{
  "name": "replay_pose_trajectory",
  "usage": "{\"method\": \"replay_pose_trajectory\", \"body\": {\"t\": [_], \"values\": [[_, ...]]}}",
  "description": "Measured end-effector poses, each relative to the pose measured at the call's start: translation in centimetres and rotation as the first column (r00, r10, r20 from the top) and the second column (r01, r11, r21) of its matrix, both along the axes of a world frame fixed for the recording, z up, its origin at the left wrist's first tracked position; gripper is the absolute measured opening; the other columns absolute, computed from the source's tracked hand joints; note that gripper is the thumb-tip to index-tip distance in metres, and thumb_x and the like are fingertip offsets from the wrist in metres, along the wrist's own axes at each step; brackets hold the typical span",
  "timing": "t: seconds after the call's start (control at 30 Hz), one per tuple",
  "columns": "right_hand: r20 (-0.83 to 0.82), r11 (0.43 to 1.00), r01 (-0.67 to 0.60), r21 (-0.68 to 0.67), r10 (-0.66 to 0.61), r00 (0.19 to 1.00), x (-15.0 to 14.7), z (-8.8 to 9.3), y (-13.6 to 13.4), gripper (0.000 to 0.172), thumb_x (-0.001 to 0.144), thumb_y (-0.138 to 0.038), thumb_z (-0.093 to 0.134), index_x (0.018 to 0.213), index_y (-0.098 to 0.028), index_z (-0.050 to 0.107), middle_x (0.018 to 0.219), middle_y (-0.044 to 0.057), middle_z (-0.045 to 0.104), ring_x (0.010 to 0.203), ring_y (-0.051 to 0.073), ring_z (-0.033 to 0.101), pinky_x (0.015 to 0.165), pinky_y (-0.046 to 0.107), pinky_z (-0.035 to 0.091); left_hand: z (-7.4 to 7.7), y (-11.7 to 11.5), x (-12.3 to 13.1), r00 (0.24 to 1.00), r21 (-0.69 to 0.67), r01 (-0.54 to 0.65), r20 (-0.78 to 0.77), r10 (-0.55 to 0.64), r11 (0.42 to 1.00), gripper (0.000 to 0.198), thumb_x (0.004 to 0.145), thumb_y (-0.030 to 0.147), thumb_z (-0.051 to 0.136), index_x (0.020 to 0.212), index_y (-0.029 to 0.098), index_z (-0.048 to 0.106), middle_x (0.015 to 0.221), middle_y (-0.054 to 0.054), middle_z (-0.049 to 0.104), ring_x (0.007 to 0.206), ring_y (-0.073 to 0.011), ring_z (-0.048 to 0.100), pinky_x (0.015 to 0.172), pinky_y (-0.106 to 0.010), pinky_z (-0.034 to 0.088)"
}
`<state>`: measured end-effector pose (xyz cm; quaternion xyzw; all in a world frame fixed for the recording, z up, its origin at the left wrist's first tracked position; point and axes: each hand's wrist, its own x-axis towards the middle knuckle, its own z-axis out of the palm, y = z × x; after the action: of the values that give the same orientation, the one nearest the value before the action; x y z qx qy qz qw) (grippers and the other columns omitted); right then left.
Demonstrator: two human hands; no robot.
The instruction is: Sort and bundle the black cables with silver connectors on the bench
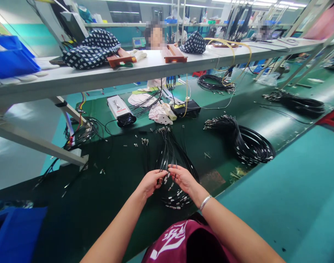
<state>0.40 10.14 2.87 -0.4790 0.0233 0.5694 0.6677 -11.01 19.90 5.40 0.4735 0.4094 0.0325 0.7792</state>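
Note:
A bundle of black cables [190,164] with small metal ends lies looped on the green bench in front of me. My left hand [153,181] is closed on black cables near the middle of the loop, thumb and fingers pinched together. Beside it, my right hand [181,178] pinches thin cable strands between thumb and forefinger. The two hands' fingertips nearly meet. Silvery metal ends [177,199] hang in a cluster just below the hands, and more connector tips [164,129] point away at the far end of the bundle.
Coiled cable bundles [251,144] lie to the right. A white-and-black box [120,110] and pale gloves [161,113] sit beyond the hands. Above runs a white shelf [145,67] on metal legs. At lower left stands a blue bin [24,230]. A person [155,36] is across the bench.

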Motion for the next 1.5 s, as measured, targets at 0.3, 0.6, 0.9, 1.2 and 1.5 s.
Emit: {"method": "replay_pose_trajectory", "body": {"t": [0.3, 0.6, 0.9, 1.2, 1.5], "values": [[-0.008, 1.0, -0.019, 0.011, 0.019, 1.0, 0.1, 0.1, 0.3, 0.034, 0.056, -0.018, 0.076, 0.088, -0.014, 0.064, 0.07, 0.001, 0.06, 0.063, 0.009, 0.054, 0.058, 0.017, 0.04, -0.2, -0.2, 0.2, 0.992, 0.138, -0.123, 0.035, 0.119, 0.983, 0.031, 0.061, 0.042, 0.066, 0.068, 0.015, 0.054, 0.052, 0.005, 0.047, 0.046, -0.0081, 0.043, 0.049, -0.021, 0.033], [0.084, 0.998, -0.016, 0.067, 0.01, 0.996, -0.1, -0.5, 0.3, 0.036, 0.064, -0.031, 0.075, 0.091, -0.011, 0.062, 0.085, 0.007, 0.063, 0.076, 0.014, 0.058, 0.062, 0.019, 0.044, 0.0, -0.6, 0.2, 0.982, 0.18, 0.177, 0.027, -0.185, 0.967, 0.033, 0.066, 0.04, 0.066, 0.081, 0.012, 0.057, 0.065, -0.002, 0.057, 0.055, -0.0101, 0.051, 0.053, -0.022, 0.037], [-0.379, 0.997, 0.073, 0.017, -0.061, 0.923, 4.5, -1.0, 3.7, 0.013, 0.089, -0.023, 0.049, 0.083, -0.011, 0.05, 0.063, 0.002, 0.054, 0.046, 0.008, 0.051, 0.044, 0.017, 0.046, -2.3, -5.8, 0.7, 0.988, 0.447, 0.151, -0.043, -0.147, 0.882, 0.029, 0.073, 0.038, 0.058, 0.092, 0.016, 0.057, 0.072, -0.004, 0.06, 0.065, -0.0176, 0.057, 0.062, -0.03, 0.045], [-0.54, 0.978, 0.086, 0.189, 0.03, 0.841, 5.9, 3.8, 4.1, 0.025, 0.097, -0.019, 0.023, 0.087, -0.012, 0.044, 0.051, -0.008, 0.03, 0.033, 0.002, 0.026, 0.028, 0.009, 0.023, -3.7, -9.3, -8.8, 0.894, -0.275, -0.443, -0.205, 0.398, 0.853, 0.059, 0.07, 0.06, 0.054, 0.097, 0.007, 0.054, 0.086, -0.017, 0.062, 0.081, -0.0295, 0.062, 0.08, -0.044, 0.046], [-0.57, 0.891, 0.107, 0.442, 0.186, 0.8, 5.8, 8.3, 0.4, 0.028, 0.098, -0.02, 0.02, 0.101, -0.009, 0.045, 0.056, -0.007, 0.031, 0.036, 0.003, 0.029, 0.03, 0.011, 0.023, -6.1, -5.5, -1.8, 0.745, -0.826, -0.163, 0.256, 0.616, 0.539, 0.069, 0.079, 0.061, 0.038, 0.103, -0.002, 0.053, 0.106, -0.026, 0.059, 0.106, -0.0345, 0.054, 0.092, -0.045, 0.04]]}}
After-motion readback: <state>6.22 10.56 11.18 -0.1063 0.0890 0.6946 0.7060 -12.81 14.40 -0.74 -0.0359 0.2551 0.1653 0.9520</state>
